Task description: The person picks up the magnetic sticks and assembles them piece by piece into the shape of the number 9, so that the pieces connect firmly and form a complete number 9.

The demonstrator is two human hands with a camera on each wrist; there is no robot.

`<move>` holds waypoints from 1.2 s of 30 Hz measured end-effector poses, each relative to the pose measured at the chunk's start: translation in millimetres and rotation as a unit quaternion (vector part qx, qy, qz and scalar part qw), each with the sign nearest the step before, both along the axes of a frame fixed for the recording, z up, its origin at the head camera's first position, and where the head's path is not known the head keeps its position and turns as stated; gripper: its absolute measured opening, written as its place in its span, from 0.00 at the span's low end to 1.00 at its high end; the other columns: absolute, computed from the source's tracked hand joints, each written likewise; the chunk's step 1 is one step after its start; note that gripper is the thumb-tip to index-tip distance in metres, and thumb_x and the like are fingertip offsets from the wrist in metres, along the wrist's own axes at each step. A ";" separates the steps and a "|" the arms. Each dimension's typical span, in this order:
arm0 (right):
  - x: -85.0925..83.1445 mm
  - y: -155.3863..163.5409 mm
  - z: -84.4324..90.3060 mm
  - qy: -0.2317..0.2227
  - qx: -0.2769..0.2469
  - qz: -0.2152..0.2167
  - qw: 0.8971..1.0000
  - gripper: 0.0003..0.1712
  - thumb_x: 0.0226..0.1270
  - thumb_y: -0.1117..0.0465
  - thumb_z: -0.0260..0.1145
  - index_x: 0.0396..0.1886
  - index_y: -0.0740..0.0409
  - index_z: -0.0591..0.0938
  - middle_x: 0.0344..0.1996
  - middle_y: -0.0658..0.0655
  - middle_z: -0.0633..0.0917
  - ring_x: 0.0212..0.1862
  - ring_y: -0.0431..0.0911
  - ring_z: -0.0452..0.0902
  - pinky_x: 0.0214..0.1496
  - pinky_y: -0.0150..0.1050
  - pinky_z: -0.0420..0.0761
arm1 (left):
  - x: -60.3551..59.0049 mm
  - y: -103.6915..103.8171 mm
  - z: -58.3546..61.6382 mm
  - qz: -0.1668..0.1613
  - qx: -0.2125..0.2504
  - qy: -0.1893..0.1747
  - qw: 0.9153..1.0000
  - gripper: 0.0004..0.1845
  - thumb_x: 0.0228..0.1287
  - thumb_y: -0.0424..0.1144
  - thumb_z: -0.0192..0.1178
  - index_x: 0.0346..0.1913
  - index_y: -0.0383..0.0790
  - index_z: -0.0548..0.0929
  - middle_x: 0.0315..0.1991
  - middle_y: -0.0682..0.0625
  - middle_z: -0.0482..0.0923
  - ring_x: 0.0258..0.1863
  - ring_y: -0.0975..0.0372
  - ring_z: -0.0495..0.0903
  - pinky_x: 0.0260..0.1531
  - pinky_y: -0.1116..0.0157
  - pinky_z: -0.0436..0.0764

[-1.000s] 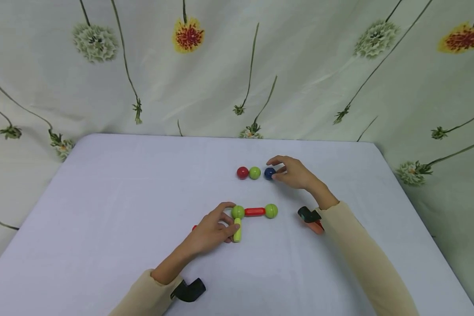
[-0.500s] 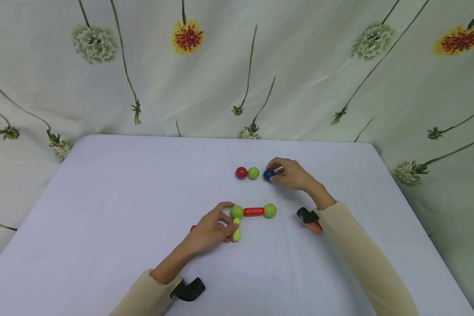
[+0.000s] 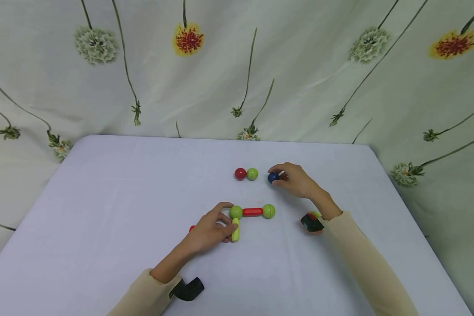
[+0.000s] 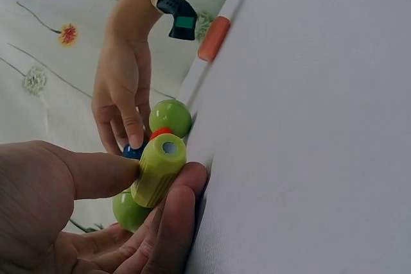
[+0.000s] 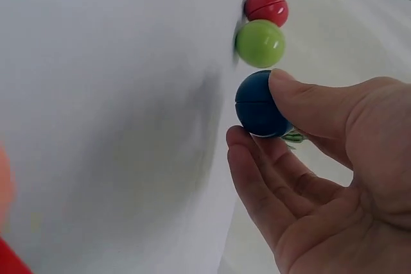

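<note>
My left hand [image 3: 211, 230] pinches a yellow-green rod [image 3: 235, 230] between thumb and fingers. A grey disc shows on the rod's near end in the left wrist view. The rod's far end meets a green ball [image 3: 235, 212]; from there a red rod [image 3: 252, 212] runs right to a second green ball [image 3: 268, 211]. My right hand [image 3: 296, 181], farther back, pinches a blue ball [image 5: 258, 104] between thumb and fingers. Left of it, a red ball [image 3: 240, 174] and a loose green ball [image 3: 252, 174] sit side by side on the table.
An orange rod [image 4: 214, 39] lies near my right wrist, partly hidden by the black wrist camera [image 3: 312, 223], with a yellow-green piece [image 3: 315, 214] beside it. A red piece [image 3: 191, 228] peeks out behind my left hand. The white table [image 3: 122, 197] meets a floral cloth backdrop [image 3: 205, 96].
My right hand has shifted slightly right and nearer with the blue ball, widening the gap to the loose green ball. The left hand holds still on the yellow-green rod.
</note>
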State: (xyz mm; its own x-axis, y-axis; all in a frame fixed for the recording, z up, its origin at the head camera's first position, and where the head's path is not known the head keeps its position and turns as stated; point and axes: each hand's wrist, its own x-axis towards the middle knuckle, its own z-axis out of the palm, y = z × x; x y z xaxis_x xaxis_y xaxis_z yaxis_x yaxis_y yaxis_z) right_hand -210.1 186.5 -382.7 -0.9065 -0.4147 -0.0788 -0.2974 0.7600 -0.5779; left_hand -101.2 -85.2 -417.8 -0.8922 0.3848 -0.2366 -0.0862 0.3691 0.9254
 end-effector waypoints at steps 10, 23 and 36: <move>21.5 -3.0 1.0 0.042 -0.046 -0.005 0.998 0.21 0.61 0.59 0.67 0.54 0.55 0.77 0.50 0.56 0.79 0.47 0.49 0.80 0.53 0.45 0.79 | -1.6 0.6 -1.4 0.007 0.005 -0.005 1.000 0.30 0.62 0.39 0.61 0.65 0.44 0.63 0.41 0.43 0.77 0.26 0.60 0.82 0.32 0.64 0.82; 58.6 -10.9 7.6 0.073 -0.078 -0.004 0.994 0.22 0.55 0.55 0.72 0.51 0.49 0.79 0.45 0.47 0.82 0.41 0.42 0.80 0.48 0.43 0.81 | -0.9 -0.9 -0.8 0.000 0.001 0.000 1.000 0.30 0.62 0.40 0.61 0.65 0.43 0.63 0.41 0.44 0.77 0.25 0.60 0.82 0.31 0.64 0.82; 92.7 -34.0 8.9 0.050 -0.096 0.066 0.992 0.21 0.53 0.51 0.72 0.47 0.44 0.79 0.41 0.39 0.81 0.40 0.35 0.77 0.46 0.38 0.80 | -0.8 -0.5 -0.4 -0.003 -0.001 -0.001 1.000 0.30 0.63 0.41 0.61 0.65 0.44 0.63 0.41 0.44 0.78 0.25 0.60 0.81 0.31 0.64 0.82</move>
State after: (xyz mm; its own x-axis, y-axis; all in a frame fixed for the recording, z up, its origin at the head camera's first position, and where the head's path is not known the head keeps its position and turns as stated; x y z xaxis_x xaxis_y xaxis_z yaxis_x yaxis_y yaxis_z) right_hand -117.4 152.5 -373.7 -0.8428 -0.5288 0.1003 -0.4497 0.5894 -0.6711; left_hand -102.0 -85.7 -418.2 -0.8891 0.3903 -0.2389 -0.0858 0.3707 0.9248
